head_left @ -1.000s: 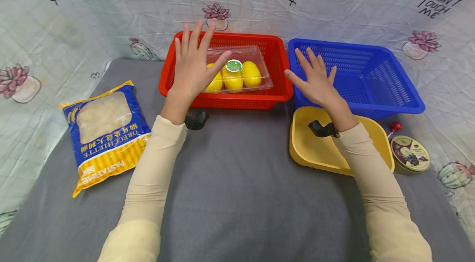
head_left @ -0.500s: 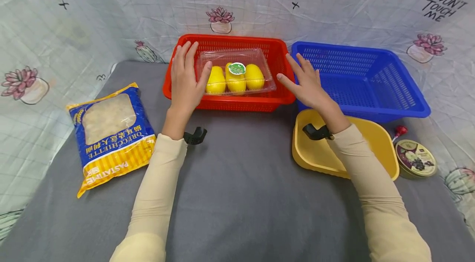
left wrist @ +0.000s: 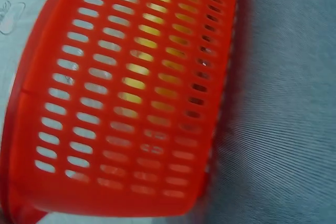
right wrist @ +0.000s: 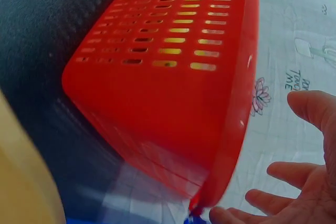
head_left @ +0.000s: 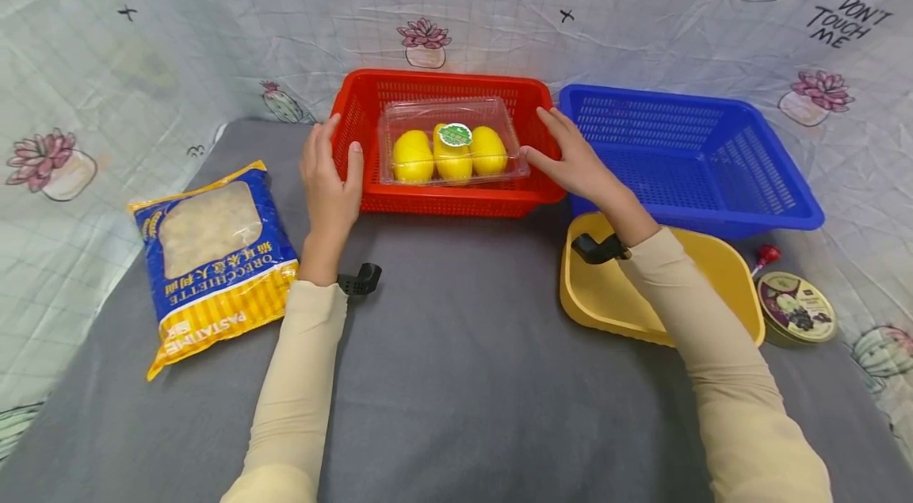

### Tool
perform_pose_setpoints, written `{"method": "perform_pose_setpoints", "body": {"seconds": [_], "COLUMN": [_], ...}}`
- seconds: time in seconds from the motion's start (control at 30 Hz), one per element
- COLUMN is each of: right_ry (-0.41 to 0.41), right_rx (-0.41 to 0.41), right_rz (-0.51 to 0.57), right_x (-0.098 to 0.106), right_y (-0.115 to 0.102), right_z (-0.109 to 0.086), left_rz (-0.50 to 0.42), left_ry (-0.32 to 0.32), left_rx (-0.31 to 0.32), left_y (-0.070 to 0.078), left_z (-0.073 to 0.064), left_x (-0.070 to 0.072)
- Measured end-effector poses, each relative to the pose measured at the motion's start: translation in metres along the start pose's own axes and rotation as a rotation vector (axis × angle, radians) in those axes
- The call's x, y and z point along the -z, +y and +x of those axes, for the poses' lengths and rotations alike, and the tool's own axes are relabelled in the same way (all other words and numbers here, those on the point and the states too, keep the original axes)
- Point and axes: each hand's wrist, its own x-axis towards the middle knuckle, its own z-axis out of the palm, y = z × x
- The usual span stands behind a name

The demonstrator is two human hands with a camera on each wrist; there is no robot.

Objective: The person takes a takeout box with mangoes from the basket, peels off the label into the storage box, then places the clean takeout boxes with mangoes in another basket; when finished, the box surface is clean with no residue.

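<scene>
A red plastic basket [head_left: 456, 202] holds a clear plastic box [head_left: 499, 119] with several yellow oval fruits [head_left: 414, 157] inside, a green and white sticker on its lid. My left hand [head_left: 330, 190] is at the basket's left end, fingers extended and thumb apart. At the right end is my right hand [head_left: 579, 164], its thumb reaching over the rim in the head view. The right wrist view shows its relaxed, spread fingers [right wrist: 294, 174] beside the rim. Whether either hand touches the basket, I cannot tell. No fingers show in the left wrist view apart from a dark sliver at its lower left corner.
A blue basket [head_left: 766, 219] stands right of the red one. In front of it lies a yellow tray [head_left: 613, 297], with a red lollipop [head_left: 766, 254] and a round tin [head_left: 795, 308] beside it. A blue and yellow pasta bag [head_left: 217, 261] lies on the left.
Both hands have come down from above the baskets to the red basket's two ends. The left hand has moved left and nearer; the right has shifted slightly left. The basket looks unmoved.
</scene>
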Motion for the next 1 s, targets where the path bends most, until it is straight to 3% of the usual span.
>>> {"method": "perform_pose_setpoints", "body": {"seconds": [0.2,0.37,0.53,0.67,0.8,1.0], "right_ry": [-0.01,-0.019,-0.035,-0.054,-0.123,-0.192], "right_rx": [-0.013,-0.011,-0.031,-0.095,-0.149,-0.167], "right_rz": [0.052,0.119,0.175,0.13,0.103,0.071], "right_x": [-0.008,-0.014,-0.016,-0.015,-0.017,-0.023], "right_y": [0.005,0.004,-0.001,-0.004,-0.007,-0.01], "right_z": [0.013,0.021,0.025,0.03,0.037,0.042], "left_rz": [-0.036,-0.129,-0.197,-0.283,-0.278,-0.252], "left_ry": [0.086,0.092,0.11,0.136,0.136,0.092], "left_rx": [0.075,0.17,0.3,0.404,0.417,0.434], "left_y": [-0.017,-0.026,-0.025,-0.02,-0.019,-0.021], "left_z": [-0.006,-0.009,-0.01,-0.01,-0.01,-0.009], "left_x": [-0.003,-0.004,-0.005,-0.007,-0.008,-0.006]}}
